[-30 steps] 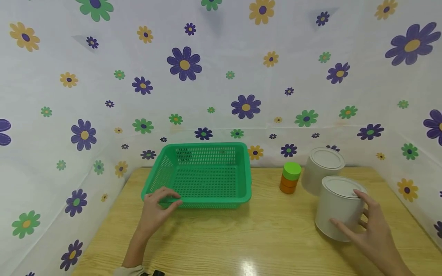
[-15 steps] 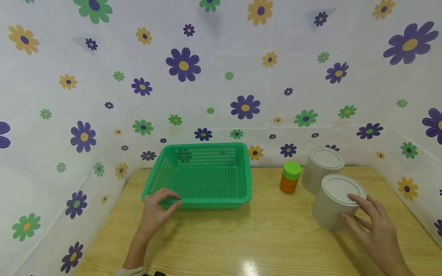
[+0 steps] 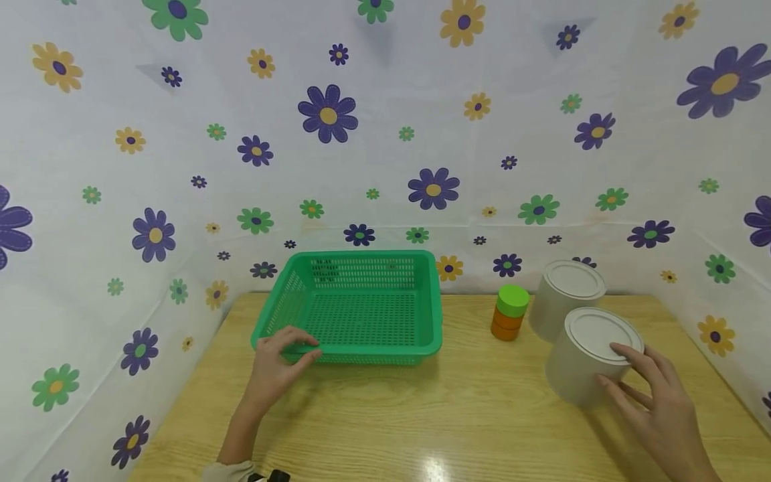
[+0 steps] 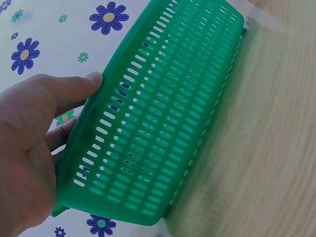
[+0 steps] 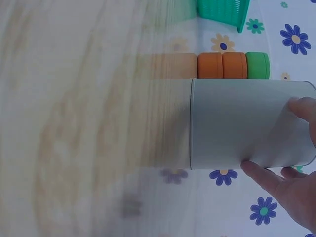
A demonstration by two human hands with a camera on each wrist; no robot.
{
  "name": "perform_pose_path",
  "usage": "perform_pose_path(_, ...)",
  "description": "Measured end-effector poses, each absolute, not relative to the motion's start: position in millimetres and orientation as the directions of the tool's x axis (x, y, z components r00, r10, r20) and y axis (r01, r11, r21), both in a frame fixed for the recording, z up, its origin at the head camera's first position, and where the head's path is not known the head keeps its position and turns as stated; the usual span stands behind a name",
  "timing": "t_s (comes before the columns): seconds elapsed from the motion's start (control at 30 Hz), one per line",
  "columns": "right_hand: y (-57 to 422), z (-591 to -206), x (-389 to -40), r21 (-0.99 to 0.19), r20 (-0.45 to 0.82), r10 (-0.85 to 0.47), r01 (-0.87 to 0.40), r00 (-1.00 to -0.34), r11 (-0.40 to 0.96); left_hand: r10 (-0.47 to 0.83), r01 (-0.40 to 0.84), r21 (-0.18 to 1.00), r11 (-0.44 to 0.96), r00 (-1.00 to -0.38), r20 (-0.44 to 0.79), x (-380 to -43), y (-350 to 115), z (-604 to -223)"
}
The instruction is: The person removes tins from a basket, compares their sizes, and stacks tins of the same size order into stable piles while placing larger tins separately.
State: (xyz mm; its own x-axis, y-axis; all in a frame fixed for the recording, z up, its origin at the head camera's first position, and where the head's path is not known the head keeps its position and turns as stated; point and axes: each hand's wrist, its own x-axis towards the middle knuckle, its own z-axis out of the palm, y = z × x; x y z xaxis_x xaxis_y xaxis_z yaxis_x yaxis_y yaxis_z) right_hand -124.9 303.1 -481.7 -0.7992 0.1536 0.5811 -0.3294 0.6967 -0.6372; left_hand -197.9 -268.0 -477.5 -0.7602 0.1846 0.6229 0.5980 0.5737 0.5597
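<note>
My left hand (image 3: 274, 368) grips the near left rim of a green plastic basket (image 3: 430, 314) with slotted walls. In the left wrist view the thumb lies over the rim of the basket (image 4: 148, 113) and the other fingers go behind its wall. On the right, my right hand (image 3: 659, 402) holds a white lidded canister (image 3: 578, 371), fingertips at the lid's edge and thumb on the side. The right wrist view has the thumb and fingers of the hand (image 5: 296, 197) spread around the canister (image 5: 237, 123).
A second white canister (image 3: 557, 304) stands right behind the held one. To its left is a small orange jar (image 3: 507, 323) with a green lid. The wooden table (image 3: 385, 422) meets a flowered cloth backdrop (image 3: 385, 154) at the back and sides.
The held canister has shifted slightly back and left, its base farther from the table's front. My right hand has moved round toward its right side. The left hand and basket stay put.
</note>
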Motion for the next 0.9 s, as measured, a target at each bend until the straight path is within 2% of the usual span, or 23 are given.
perform_pose_path(0.2,308,-473,-124,-0.596,0.618,0.130,-0.354,-0.776,0.721,0.231,0.601,0.561,0.569,-0.772,0.592,-198,-271,-470)
perform_pose_path(0.4,306,-455,-127,-0.504,0.718,0.090,-0.425,-0.691,0.752,0.268,0.575,0.575,0.582,-0.803,0.532,-196,-282,-462)
perform_pose_path(0.63,288,-442,-141,-0.431,0.790,0.020,-0.532,-0.613,0.729,0.241,0.527,0.560,0.639,-0.829,0.505,-191,-294,-450)
perform_pose_path(0.9,256,-426,-168,-0.369,0.772,-0.098,-0.569,-0.628,0.735,0.218,0.505,0.540,0.673,-0.834,0.507,-203,-294,-443)
